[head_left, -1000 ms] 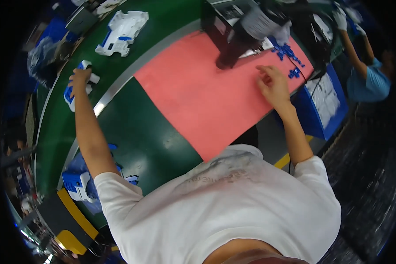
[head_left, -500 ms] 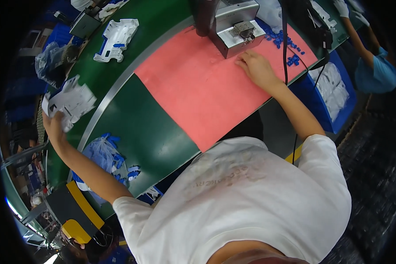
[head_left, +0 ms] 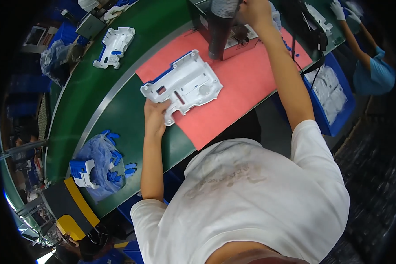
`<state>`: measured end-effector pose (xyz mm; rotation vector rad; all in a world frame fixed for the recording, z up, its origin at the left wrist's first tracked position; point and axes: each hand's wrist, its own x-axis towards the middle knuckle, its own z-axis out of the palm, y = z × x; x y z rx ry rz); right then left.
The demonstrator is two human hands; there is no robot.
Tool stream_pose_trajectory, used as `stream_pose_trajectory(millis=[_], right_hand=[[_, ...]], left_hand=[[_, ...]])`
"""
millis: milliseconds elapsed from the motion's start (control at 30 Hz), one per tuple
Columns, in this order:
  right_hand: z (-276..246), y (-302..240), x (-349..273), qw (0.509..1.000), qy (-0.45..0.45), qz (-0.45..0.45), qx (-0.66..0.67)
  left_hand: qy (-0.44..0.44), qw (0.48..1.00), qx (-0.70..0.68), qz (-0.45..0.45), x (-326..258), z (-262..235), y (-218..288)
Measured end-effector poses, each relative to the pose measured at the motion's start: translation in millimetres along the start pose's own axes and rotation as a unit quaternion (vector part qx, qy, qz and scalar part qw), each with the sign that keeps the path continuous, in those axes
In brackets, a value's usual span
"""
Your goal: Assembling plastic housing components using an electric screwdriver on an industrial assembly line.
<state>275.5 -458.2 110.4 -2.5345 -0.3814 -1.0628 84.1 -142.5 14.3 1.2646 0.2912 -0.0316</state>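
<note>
My left hand (head_left: 155, 118) grips a white plastic housing (head_left: 192, 83) with a blue strip along its far edge. It holds the housing by the near left corner, tilted above the pink mat (head_left: 242, 83). My right hand (head_left: 257, 15) is raised beside a dark upright cylinder (head_left: 221, 31), fingers curled. Whatever is in those fingers, if anything, is hidden. Below that hand stands a metal fixture (head_left: 246, 42) on the mat, partly behind the cylinder. A few small blue pieces (head_left: 297, 55) lie right of the fixture, mostly covered by my right forearm.
Another white housing (head_left: 115, 47) lies on the green belt at far left. A clear bag (head_left: 99, 154) with blue parts sits on the left table, beside a blue-and-white part (head_left: 82, 172). At right are a blue bin (head_left: 339, 121) of bagged white parts and a gloved co-worker (head_left: 376, 72).
My left hand has brought the housing from the far left over to the pink mat. My right hand has risen from the mat before the fixture to beside the cylinder.
</note>
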Motion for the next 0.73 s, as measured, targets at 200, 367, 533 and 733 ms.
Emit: stream_pose_trajectory(millis=[200,367,533,733], right_hand=[[-38.5,73.2,-91.5,0.995,-0.033,0.087,0.043],[-61.3,97.8,-161.2,0.960,-0.237,0.128,-0.076],[-51.5,119.1,-166.2,0.942,-0.301,0.133,-0.064],[-33.5,121.2,-159.6,0.930,-0.332,0.157,-0.004]], left_hand=[[0.071,0.775,0.598,0.191,-38.3,-19.3,44.0],[0.150,0.687,0.701,0.117,-126.7,-99.6,67.3],[0.148,0.700,0.695,0.072,-181.7,-136.2,44.9],[0.223,0.722,0.647,0.101,-179.7,-140.1,31.1]])
